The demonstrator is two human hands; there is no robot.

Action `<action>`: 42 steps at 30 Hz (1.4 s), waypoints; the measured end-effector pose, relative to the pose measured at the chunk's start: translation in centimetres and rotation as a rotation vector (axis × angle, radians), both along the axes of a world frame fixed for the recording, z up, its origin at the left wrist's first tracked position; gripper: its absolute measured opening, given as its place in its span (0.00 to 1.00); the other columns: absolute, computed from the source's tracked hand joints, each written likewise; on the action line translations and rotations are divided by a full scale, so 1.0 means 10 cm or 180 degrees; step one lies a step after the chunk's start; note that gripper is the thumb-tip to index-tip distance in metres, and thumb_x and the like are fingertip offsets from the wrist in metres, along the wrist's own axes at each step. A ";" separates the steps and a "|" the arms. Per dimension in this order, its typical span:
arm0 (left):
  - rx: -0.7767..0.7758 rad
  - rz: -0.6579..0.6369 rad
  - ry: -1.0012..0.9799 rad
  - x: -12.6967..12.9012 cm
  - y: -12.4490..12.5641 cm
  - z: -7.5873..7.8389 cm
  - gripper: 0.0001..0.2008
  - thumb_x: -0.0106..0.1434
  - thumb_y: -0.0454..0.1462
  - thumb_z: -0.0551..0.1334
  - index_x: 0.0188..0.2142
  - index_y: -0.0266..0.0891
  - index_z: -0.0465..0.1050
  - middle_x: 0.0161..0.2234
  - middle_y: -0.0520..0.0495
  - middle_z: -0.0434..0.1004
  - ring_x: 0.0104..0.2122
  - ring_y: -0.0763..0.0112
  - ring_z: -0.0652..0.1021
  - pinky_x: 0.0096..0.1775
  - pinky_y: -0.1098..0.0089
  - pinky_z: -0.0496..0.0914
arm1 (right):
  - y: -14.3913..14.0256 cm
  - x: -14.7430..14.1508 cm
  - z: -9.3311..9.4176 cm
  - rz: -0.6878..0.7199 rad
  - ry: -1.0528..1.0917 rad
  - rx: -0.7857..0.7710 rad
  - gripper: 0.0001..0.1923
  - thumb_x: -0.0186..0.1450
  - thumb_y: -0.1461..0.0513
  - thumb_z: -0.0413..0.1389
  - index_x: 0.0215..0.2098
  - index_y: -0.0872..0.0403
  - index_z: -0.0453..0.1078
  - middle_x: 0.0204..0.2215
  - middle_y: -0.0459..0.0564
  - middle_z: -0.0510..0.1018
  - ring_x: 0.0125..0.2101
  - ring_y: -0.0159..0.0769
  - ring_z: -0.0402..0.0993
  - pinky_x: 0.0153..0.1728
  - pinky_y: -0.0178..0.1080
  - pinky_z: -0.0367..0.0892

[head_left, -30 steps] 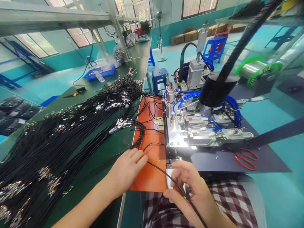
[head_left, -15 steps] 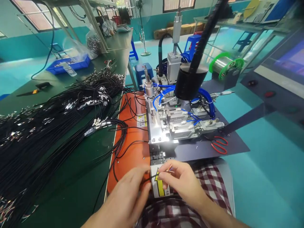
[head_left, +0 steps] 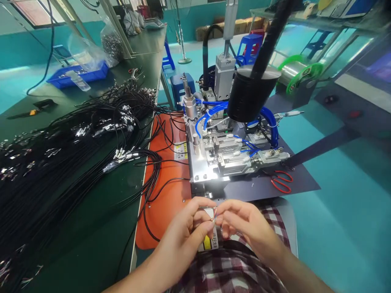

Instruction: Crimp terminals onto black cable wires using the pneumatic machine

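My left hand (head_left: pixel 186 232) and my right hand (head_left: pixel 244 226) meet just in front of the metal machine (head_left: pixel 226 154), over my checked lap. Both pinch the stripped end of a thin black cable (head_left: pixel 214 216), whose fine coloured wires show between my fingertips. The cable runs off left across the orange mat (head_left: pixel 166 195). A white and yellow label plate (head_left: pixel 210 242) is partly hidden under my hands.
A big heap of black cables (head_left: pixel 61 154) with metal plugs covers the green bench at left. Red scissors (head_left: pixel 281 181) lie on the dark sheet at right. A black cylinder on a hose (head_left: pixel 252 97) hangs over the machine. A blue tray (head_left: pixel 76 75) stands far back.
My left hand left the orange mat and came to the right hand; both now pinch the cable's end, raised nearer the machine. The view has shifted left and down.
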State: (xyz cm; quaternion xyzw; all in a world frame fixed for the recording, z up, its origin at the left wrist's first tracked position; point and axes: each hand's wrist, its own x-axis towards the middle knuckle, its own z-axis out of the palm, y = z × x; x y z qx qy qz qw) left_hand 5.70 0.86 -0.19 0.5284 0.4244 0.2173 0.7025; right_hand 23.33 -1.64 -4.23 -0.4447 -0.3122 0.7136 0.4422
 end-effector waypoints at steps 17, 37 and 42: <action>-0.0384 0.0418 0.0161 0.04 0.06 -0.11 0.06 0.57 0.37 0.63 0.31 0.36 0.71 0.22 0.54 0.69 0.21 0.76 0.71 0.24 0.75 0.65 | -0.03 0.00 0.06 -0.0367 -0.0605 0.0050 0.12 0.60 0.54 0.60 0.29 0.54 0.68 0.22 0.42 0.71 0.20 0.27 0.66 0.22 0.31 0.62; -0.0723 0.0744 -0.0001 0.12 0.03 0.02 0.12 0.54 0.39 0.66 0.29 0.37 0.63 0.18 0.56 0.69 0.18 0.79 0.70 0.21 0.79 0.63 | -0.13 -0.16 0.02 -0.0188 0.0361 -0.0299 0.10 0.60 0.57 0.61 0.31 0.56 0.71 0.22 0.43 0.73 0.20 0.24 0.67 0.22 0.29 0.57; -0.0718 0.0671 0.0010 0.11 0.02 -0.05 0.11 0.55 0.39 0.65 0.30 0.37 0.64 0.19 0.55 0.70 0.18 0.78 0.70 0.21 0.78 0.63 | -0.11 -0.17 0.05 -0.0224 0.0431 -0.0224 0.12 0.59 0.55 0.62 0.28 0.56 0.68 0.19 0.42 0.71 0.19 0.24 0.66 0.22 0.29 0.57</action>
